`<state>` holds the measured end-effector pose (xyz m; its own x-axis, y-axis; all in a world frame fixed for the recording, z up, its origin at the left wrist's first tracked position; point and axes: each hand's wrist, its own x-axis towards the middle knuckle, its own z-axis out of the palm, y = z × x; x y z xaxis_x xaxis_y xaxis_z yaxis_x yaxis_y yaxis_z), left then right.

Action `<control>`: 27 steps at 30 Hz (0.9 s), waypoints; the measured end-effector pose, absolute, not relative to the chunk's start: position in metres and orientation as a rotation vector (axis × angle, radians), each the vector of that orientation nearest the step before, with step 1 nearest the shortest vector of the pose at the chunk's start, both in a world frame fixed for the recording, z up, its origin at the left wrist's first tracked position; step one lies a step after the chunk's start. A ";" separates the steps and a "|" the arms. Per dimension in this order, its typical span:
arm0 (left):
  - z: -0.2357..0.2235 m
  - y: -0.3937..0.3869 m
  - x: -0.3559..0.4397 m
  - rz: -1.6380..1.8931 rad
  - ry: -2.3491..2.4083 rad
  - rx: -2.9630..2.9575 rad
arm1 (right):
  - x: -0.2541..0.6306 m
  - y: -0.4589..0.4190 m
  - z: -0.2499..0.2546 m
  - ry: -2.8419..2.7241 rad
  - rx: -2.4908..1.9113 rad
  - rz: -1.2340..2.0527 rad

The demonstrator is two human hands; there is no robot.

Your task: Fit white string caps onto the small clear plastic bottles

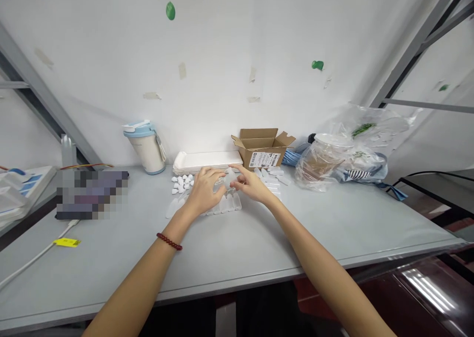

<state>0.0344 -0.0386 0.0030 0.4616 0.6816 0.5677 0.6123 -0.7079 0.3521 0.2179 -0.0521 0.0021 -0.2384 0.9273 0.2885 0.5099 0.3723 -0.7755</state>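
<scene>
My left hand [207, 191] and my right hand [252, 185] meet over the table's middle. Between their curled fingers is a small translucent white plastic piece [230, 178], pinched from both sides; its exact kind is too small to make out. Just below the hands lies a row of similar translucent pieces [230, 204], partly covered by my left hand. Small white caps [181, 184] sit in a loose cluster left of that hand. More clear pieces [274, 179] are spread beyond my right hand.
Behind the hands are stacked white trays [209, 160] and an open cardboard box [261, 152]. A cream tumbler [146, 149] stands at the back left. On the right, a plastic bag [318, 164] wraps a container. A white cable [37, 260] crosses the table's left side.
</scene>
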 end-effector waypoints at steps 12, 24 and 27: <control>0.005 -0.041 0.033 1.049 1.198 2.697 | 0.216 -0.057 0.007 -1.905 -1.269 0.700; 0.002 -0.042 0.036 1.064 1.201 2.690 | 0.213 -0.058 0.009 -1.943 -1.278 0.669; 0.001 -0.041 0.037 1.103 1.209 2.671 | 0.213 -0.057 0.008 -1.956 -1.265 0.663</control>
<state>0.0368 -0.0414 0.0010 0.4542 0.6615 0.5968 0.6551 -0.7019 0.2795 0.2127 -0.0570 0.0083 -0.2737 0.9196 0.2818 0.5588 0.3905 -0.7317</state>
